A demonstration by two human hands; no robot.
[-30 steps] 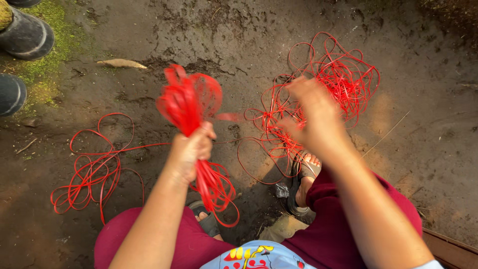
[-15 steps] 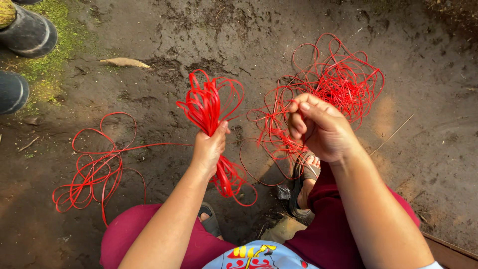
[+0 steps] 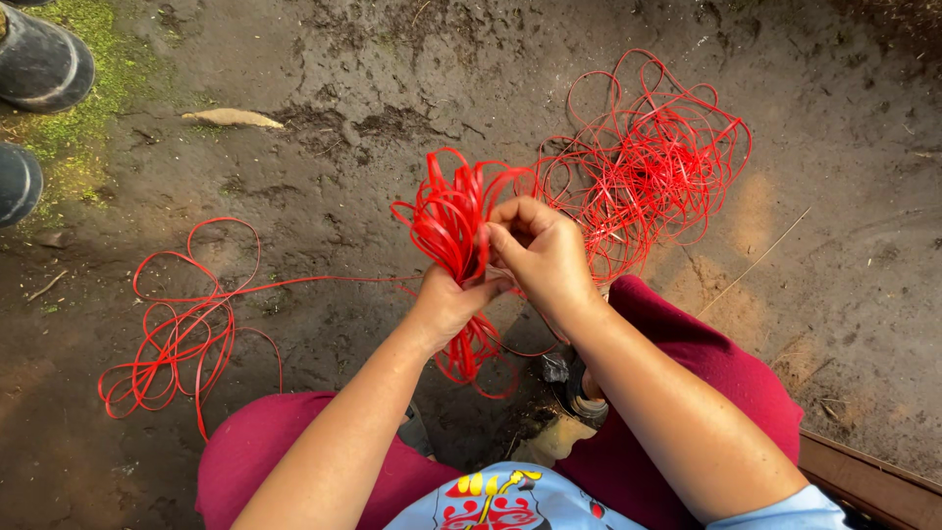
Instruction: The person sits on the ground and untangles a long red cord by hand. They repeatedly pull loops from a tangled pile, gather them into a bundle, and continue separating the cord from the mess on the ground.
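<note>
Over damp soil: both hands (image 3: 510, 275) pinch glossy, flat red strip loops (image 3: 453, 218).

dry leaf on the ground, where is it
In the head view the dry leaf lies on the dirt at upper left, right of the dark shoes and mossy patch, far from both hands.

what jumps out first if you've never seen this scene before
The eye goes to the bright red bundle of looped strips at the centre, gripped by the left hand while the right hand pinches it from the other side. Behind the hands a bigger red tangle lies on the dark muddy ground, and a looser one sprawls at lower left. Two dark boots stand on moss at the top left.
</note>
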